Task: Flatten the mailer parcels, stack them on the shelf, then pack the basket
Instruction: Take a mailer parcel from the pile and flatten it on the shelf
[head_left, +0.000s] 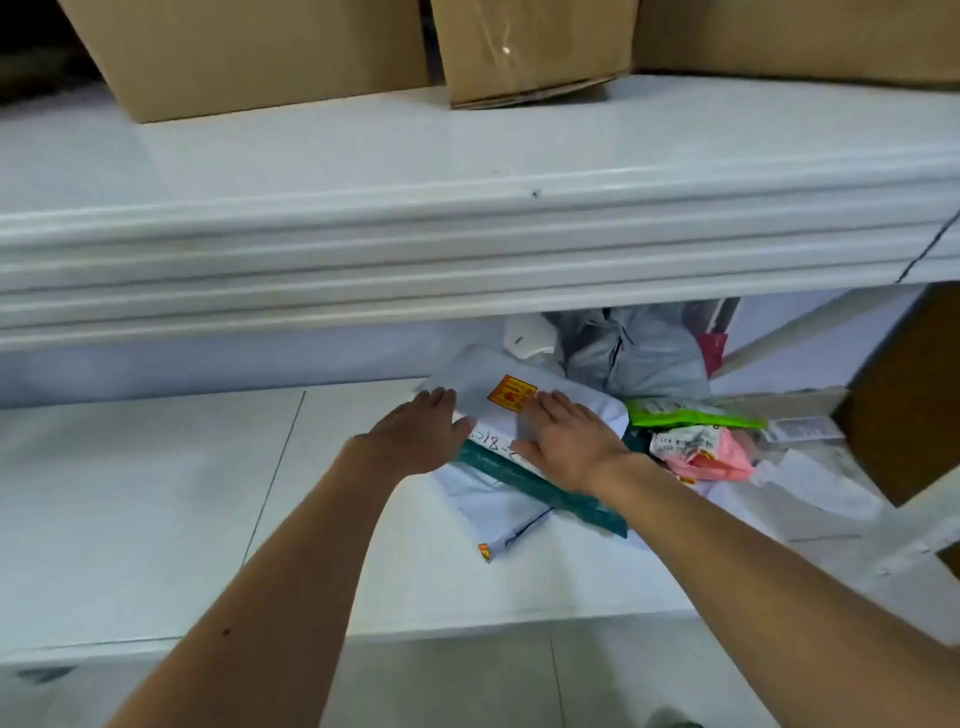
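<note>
hands: 2, left hand (422, 427), right hand (565, 441) | fingers flat, extended on white mailer (566, 397) | stack: maybe 3

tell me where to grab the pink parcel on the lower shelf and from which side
Take the pink parcel by its crumpled upper bulge, coming from the front and slightly above. It is puffy, not flat, so a pinch gets material there; the green mailer crowds its back and paper lies to its right.

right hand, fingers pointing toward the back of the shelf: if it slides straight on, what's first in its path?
Probably the orange sticker on the white mailer under the right hand, just ahead of its fingertips. Beyond that, the grey bag at the back; depth is unclear.
</note>
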